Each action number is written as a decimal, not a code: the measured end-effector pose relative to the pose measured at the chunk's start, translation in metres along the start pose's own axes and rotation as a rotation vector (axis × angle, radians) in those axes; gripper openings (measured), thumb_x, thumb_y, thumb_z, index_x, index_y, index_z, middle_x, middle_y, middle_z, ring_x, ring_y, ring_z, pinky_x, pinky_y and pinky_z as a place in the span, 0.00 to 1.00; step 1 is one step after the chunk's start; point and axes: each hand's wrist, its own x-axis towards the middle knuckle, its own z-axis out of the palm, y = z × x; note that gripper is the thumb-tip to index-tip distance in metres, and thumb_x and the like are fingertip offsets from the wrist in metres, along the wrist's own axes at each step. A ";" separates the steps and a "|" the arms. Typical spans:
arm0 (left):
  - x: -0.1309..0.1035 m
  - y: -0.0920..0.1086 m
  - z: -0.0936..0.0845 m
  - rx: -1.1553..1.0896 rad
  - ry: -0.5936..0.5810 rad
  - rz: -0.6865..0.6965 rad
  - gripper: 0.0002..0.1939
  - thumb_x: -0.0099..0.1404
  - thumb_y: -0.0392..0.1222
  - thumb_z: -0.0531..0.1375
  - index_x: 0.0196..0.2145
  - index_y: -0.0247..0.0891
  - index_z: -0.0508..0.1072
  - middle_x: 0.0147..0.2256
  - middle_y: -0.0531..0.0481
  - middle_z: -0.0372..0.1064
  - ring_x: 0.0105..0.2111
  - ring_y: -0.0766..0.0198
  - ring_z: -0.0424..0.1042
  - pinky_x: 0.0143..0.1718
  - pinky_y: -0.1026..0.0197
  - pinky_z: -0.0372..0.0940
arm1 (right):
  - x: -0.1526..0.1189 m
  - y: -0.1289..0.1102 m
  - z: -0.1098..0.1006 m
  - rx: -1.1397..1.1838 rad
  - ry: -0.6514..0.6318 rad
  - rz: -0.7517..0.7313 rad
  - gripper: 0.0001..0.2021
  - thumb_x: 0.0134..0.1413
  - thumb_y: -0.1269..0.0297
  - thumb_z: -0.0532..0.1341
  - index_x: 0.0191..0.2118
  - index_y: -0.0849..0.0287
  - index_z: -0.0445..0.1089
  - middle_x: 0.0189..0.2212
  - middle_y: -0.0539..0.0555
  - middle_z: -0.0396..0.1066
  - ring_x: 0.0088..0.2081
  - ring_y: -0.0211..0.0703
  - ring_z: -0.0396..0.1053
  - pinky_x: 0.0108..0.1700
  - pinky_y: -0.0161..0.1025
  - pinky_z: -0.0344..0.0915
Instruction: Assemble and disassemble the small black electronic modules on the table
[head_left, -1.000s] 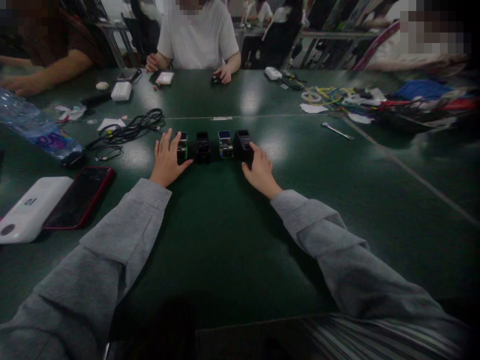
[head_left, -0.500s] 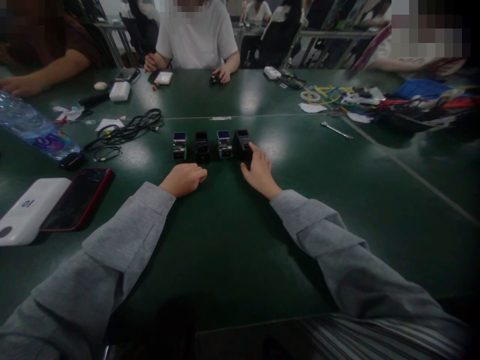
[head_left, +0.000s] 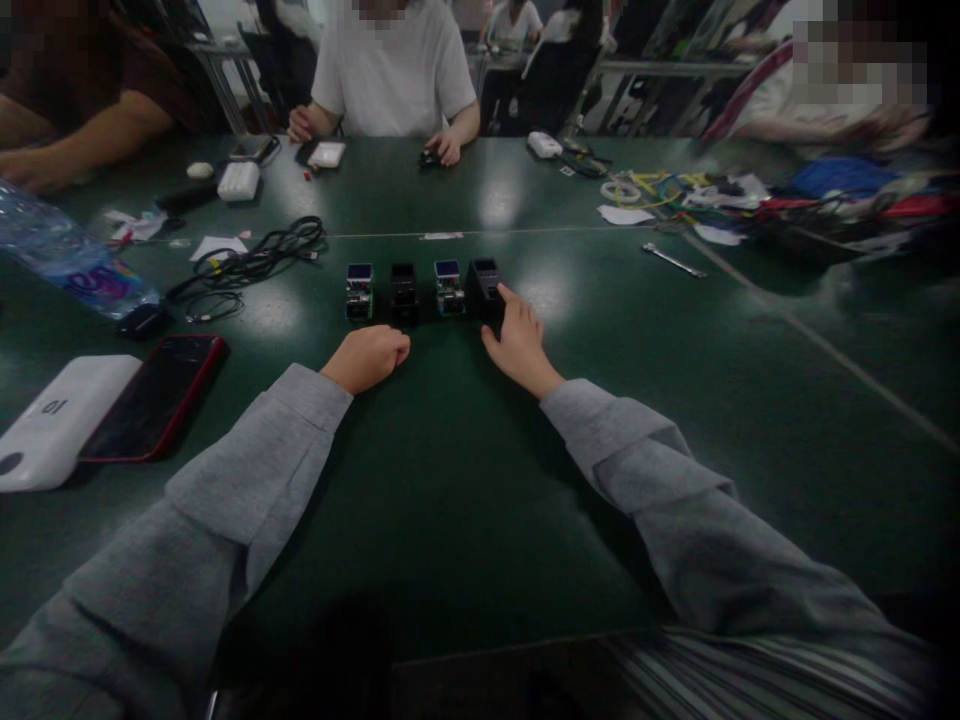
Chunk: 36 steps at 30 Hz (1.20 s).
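Currently I have the right hand (head_left: 523,348), thumb and fingers apart, touching the rightmost black case (head_left: 484,276); left of that case stand a circuit board (head_left: 450,290), a second black case (head_left: 403,292) and another board (head_left: 359,293). Nearer than it, my left hand (head_left: 366,358) makes a fist.

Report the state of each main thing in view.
Left hand: loosely curled
Right hand: open, at right black device
Left circuit-board device: board exposed
Right circuit-board device: board exposed
Left black device: board hidden
Right black device: board hidden
Smartphone: screen dark
Black cable: loosely coiled
Wrench: lying flat
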 end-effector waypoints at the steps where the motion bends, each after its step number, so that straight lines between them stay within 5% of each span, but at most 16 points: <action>1: 0.000 0.000 0.000 0.003 0.003 0.002 0.14 0.60 0.28 0.48 0.27 0.37 0.71 0.29 0.48 0.70 0.31 0.63 0.65 0.30 0.59 0.55 | 0.000 0.000 0.000 -0.001 -0.003 0.003 0.35 0.59 0.64 0.55 0.70 0.66 0.47 0.60 0.69 0.59 0.60 0.65 0.58 0.57 0.63 0.60; 36: 0.000 0.000 0.000 0.024 0.008 0.012 0.14 0.61 0.28 0.49 0.27 0.38 0.72 0.29 0.48 0.70 0.31 0.62 0.66 0.31 0.59 0.56 | 0.000 0.001 0.002 -0.038 -0.013 -0.016 0.36 0.59 0.64 0.55 0.71 0.65 0.45 0.60 0.68 0.59 0.59 0.65 0.58 0.56 0.63 0.61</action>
